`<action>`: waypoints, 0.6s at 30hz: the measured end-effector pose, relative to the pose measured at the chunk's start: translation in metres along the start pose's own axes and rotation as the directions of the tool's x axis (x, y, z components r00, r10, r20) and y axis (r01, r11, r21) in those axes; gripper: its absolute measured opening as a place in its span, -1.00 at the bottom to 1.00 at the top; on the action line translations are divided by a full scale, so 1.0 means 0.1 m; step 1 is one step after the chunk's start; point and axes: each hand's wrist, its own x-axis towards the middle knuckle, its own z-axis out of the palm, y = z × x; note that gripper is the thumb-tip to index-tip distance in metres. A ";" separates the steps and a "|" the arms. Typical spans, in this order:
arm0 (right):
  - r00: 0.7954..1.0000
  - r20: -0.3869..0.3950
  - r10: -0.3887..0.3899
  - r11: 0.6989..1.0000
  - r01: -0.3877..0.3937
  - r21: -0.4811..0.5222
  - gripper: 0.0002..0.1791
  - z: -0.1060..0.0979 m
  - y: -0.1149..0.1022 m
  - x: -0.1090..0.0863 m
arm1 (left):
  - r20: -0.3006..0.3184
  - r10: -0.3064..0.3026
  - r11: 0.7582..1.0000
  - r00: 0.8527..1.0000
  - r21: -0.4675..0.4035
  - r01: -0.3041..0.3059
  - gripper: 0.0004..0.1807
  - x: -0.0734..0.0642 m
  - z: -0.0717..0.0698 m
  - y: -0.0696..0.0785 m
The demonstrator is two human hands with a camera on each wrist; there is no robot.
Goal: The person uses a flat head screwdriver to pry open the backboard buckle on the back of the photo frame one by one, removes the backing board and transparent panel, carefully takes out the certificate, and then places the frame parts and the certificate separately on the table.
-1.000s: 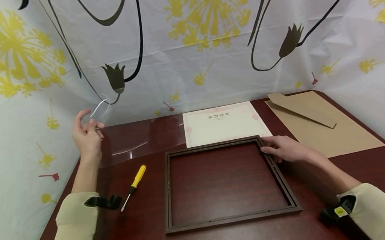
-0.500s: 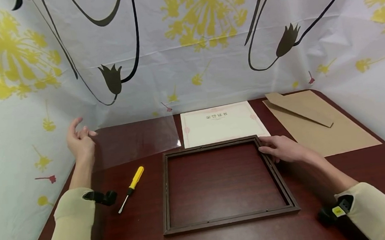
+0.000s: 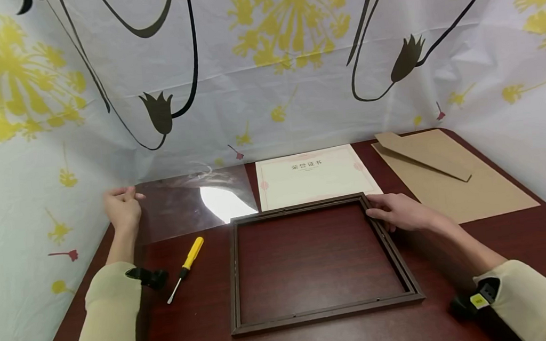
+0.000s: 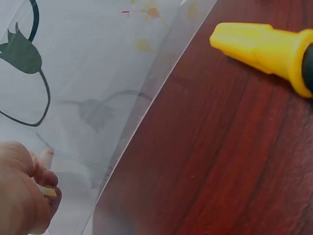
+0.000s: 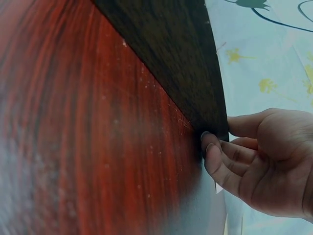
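Observation:
My left hand (image 3: 123, 208) is at the left end of a clear plastic sheet (image 3: 175, 210), its fingers curled and pinching at the edge. In the left wrist view the sheet (image 4: 127, 98) reflects the patterned backdrop, and the curled fingers (image 4: 48, 178) show at lower left. With thumb on one side and fingers on the other, my right hand (image 3: 398, 211) grips an empty dark brown picture frame (image 3: 327, 314) near its far right corner. The right wrist view shows the frame's side (image 5: 171, 54) close up, the hand (image 5: 274, 161) at its corner.
A yellow-handled screwdriver (image 3: 193, 254) lies left of the frame. Behind the frame lies a cream certificate (image 3: 317, 180). A brown backing board (image 3: 486, 188) with a folded-up stand flap sits at the right. A patterned cloth (image 3: 267, 96) walls off the table's back and sides.
My left hand has lowered, and its extended finger has curled in. A bright glare now shows on the clear sheet. My right hand and the frame stay put.

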 end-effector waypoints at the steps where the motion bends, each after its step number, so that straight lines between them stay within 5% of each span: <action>1: 1.000 0.002 0.000 1.000 0.000 0.002 -0.38 0.00 0.00 0.00 | 0.002 -0.009 1.000 1.000 0.005 0.009 -0.72 -0.01 0.02 -0.01; 6: 1.000 0.006 -0.004 1.000 0.004 0.016 -0.37 0.01 -0.01 -0.01 | 0.024 -0.003 0.998 1.000 0.070 0.002 -0.62 -0.03 0.04 -0.07; 9: 1.000 0.002 0.005 1.000 -0.005 0.010 -0.38 0.00 -0.02 -0.01 | 0.111 0.005 0.988 0.994 0.156 -0.023 -0.48 -0.03 0.02 -0.10; 14: 1.000 -0.004 0.013 1.000 -0.013 0.007 -0.40 -0.01 -0.02 -0.02 | 0.290 -0.020 0.952 0.957 0.298 -0.070 -0.36 0.01 0.01 -0.16; 18: 1.000 0.000 0.000 1.000 0.000 0.017 -0.38 -0.01 -0.02 -0.02 | 0.344 -0.064 0.933 0.937 0.354 -0.066 -0.29 0.02 0.00 -0.22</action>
